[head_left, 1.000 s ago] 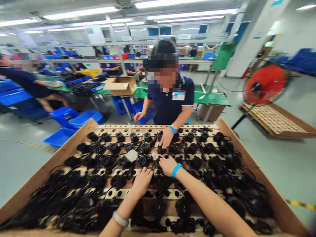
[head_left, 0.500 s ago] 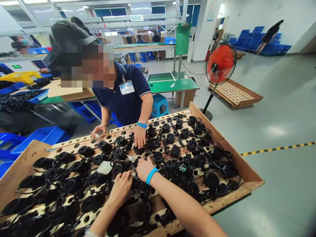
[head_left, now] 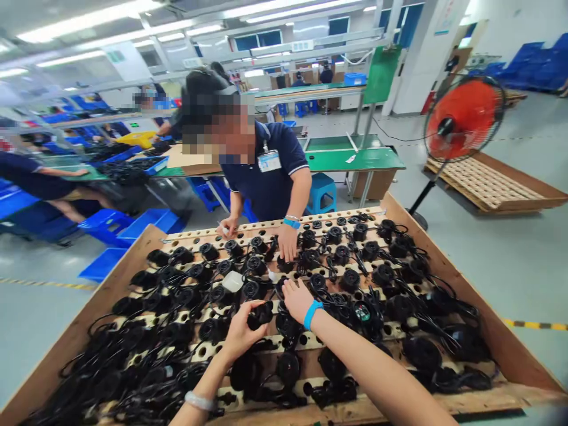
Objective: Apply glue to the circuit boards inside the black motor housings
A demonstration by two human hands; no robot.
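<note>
My left hand [head_left: 243, 331] has thumb and fingers closed around a bundle of black cord [head_left: 260, 315], lifted a little over the rows; its details are dark. Further right, my right hand [head_left: 298, 299], with a blue wristband, has its fingers curled over a black round motor unit [head_left: 280, 288], mostly hidden beneath them. Many similar black motor units [head_left: 350, 279] with grille tops and coiled cords sit in rows on slatted wood with round holes, inside a wooden crate [head_left: 410, 236]. One unit shows a green circuit board [head_left: 362, 311].
Across the crate a co-worker [head_left: 270, 177] leans in, one hand [head_left: 287, 241] on a unit, the other holding a small white-tipped object. A white square dish [head_left: 233, 281] lies among the units. A standing fan [head_left: 464, 121] and another wooden pallet [head_left: 492, 183] are to the right.
My view has turned left, so the scene sits further right. My left hand has opened from resting on the units to gripping a cord bundle. My right hand stays at its unit.
</note>
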